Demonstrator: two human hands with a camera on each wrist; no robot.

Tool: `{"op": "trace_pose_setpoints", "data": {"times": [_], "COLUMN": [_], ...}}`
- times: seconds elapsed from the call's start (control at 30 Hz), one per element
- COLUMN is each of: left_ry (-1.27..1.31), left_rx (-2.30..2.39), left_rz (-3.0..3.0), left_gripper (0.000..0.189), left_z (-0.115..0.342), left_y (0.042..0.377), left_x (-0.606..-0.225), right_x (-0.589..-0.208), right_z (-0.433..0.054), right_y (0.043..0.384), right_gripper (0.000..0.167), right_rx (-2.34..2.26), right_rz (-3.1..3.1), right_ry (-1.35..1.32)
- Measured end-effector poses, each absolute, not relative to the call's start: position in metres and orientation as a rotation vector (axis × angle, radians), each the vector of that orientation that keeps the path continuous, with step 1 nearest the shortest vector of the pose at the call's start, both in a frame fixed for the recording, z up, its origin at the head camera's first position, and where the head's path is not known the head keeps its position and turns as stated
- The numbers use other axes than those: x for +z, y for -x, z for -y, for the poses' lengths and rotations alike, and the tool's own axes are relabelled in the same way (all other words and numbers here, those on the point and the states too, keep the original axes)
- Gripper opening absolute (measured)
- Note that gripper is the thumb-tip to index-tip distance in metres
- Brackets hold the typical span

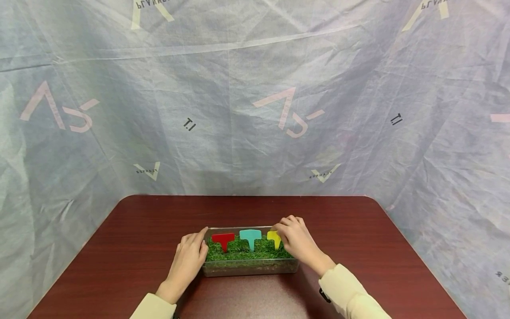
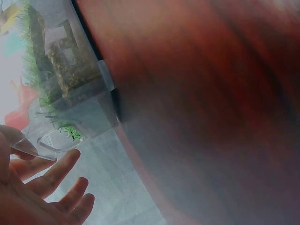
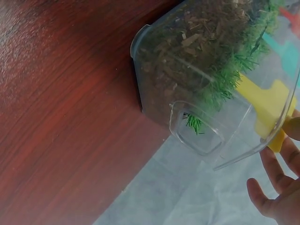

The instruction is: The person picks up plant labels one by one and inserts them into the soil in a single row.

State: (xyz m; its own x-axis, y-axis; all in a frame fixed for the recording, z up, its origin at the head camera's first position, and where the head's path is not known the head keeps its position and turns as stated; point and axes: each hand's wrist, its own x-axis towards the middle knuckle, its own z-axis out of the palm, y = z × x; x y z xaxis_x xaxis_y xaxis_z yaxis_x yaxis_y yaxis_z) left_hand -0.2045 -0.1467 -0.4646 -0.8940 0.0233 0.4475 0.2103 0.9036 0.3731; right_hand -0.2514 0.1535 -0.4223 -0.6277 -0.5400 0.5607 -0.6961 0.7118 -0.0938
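Note:
A clear plastic bin (image 1: 251,268) with brown soil-like filling and green grass (image 1: 239,255) stands on the table. Three T-shaped plant labels rise from the grass: red (image 1: 223,238) at left, teal (image 1: 250,234) in the middle, yellow (image 1: 273,236) at right. My left hand (image 1: 188,256) holds the bin's left end, thumb over the rim and fingers outside, by the handle cutout in the left wrist view. At the right end, my right hand (image 1: 298,240) pinches the head of the yellow label between thumb and finger; its stem meets the grass in the right wrist view.
The dark red wooden table (image 1: 159,217) has rounded far corners. Behind and beside it hangs a grey printed cloth (image 1: 227,150). Light sleeves cover both forearms, and a dark band (image 1: 324,295) shows at the right wrist.

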Motion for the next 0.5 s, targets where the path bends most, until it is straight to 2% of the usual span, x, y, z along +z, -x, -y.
{"op": "trace_pose_setpoints", "data": {"times": [0.23, 0.5], "left_ry": [0.169, 0.172], "left_rx": [-0.581, -0.578], "left_rz": [2.62, 2.613], "left_gripper": [0.039, 0.039], "left_z": [0.147, 0.1468], "left_y": [0.2047, 0.2043], "left_x": [-0.4655, -0.4653], "right_x": [-0.4234, -0.424], "right_z": [-0.1517, -0.1495], "right_y": [0.2542, 0.2581], "right_gripper": [0.018, 0.017], "right_rx": [0.384, 0.409], "right_rz": [2.455, 2.469], "right_ry": [-0.918, -0.902]}}
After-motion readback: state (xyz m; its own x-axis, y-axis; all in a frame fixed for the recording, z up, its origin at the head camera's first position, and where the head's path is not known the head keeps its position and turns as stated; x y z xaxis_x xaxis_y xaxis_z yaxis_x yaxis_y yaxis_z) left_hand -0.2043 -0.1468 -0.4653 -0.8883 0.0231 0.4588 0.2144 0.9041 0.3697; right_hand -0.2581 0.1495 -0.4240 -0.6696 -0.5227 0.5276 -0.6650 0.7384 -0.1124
